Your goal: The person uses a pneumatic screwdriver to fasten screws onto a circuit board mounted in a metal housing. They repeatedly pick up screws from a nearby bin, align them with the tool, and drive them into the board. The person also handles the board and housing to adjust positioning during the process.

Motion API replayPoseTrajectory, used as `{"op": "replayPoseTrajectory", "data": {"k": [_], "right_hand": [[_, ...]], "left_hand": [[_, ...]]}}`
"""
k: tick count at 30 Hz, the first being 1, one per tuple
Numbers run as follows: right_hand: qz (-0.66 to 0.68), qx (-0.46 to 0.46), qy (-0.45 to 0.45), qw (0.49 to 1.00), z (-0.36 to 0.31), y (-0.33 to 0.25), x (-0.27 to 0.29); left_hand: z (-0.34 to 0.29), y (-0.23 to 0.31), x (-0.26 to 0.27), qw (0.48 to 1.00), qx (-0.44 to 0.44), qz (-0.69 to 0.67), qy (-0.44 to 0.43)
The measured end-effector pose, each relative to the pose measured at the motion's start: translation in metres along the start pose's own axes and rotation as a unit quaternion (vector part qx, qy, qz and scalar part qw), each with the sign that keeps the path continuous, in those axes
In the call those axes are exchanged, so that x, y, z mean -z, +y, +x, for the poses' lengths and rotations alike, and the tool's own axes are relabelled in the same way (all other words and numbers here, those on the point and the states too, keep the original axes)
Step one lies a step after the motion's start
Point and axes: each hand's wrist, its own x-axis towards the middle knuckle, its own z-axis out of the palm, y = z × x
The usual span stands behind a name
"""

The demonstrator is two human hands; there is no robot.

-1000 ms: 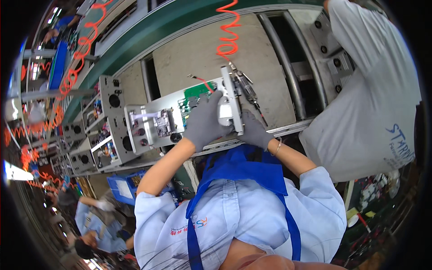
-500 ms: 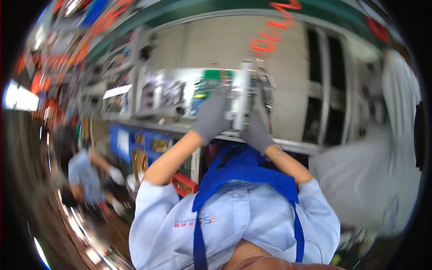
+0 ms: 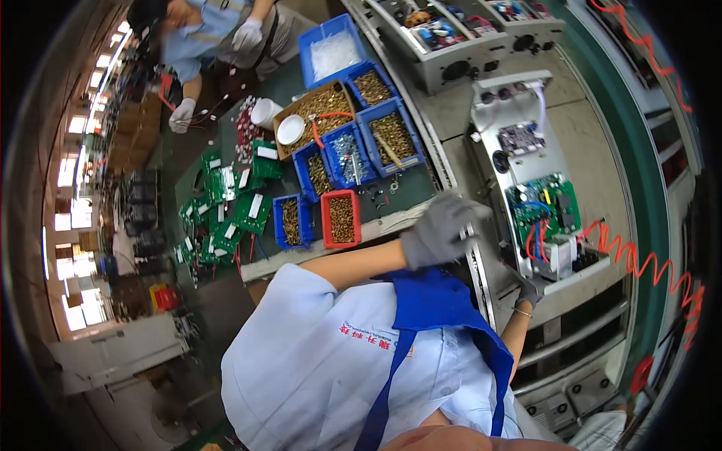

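My left hand (image 3: 442, 231), in a grey glove, is over the edge between the bench and the metal work surface. Its fingers look bent but are smeared by motion, and I cannot make out anything in them. My right hand (image 3: 530, 289), also gloved, is at the near end of an open metal chassis (image 3: 490, 135), seemingly touching its edge; its fingers are partly hidden. Inside the chassis are a green circuit board (image 3: 560, 201) with red and blue wires and a smaller dark board (image 3: 520, 140).
Blue bins (image 3: 387, 135) and a red bin (image 3: 341, 218) of small brass-coloured parts stand on the bench to the left. Green circuit boards (image 3: 226, 184) lie in a pile. Finished-looking metal units (image 3: 451, 64) stand behind. A coiled orange hose (image 3: 647, 263) hangs right. A co-worker's gloved hand (image 3: 183, 115) holds wires.
My view has swung left, bringing the bins, the green boards and the co-worker further into sight. My left hand has moved off the chassis; my right hand stays by its near end.
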Motion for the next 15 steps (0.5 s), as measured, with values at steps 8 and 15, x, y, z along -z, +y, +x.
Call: {"op": "replayPoseTrajectory", "data": {"k": [8,15], "right_hand": [[-0.033,-0.068,-0.022,0.997,0.040,-0.048,0.047],[-0.029,-0.092,-0.039,0.995,0.059,-0.058,0.066]], "left_hand": [[-0.138,-0.142,0.125,0.903,0.386,0.151,0.109],[-0.209,-0.165,0.192,0.810,0.537,0.217,0.092]]}}
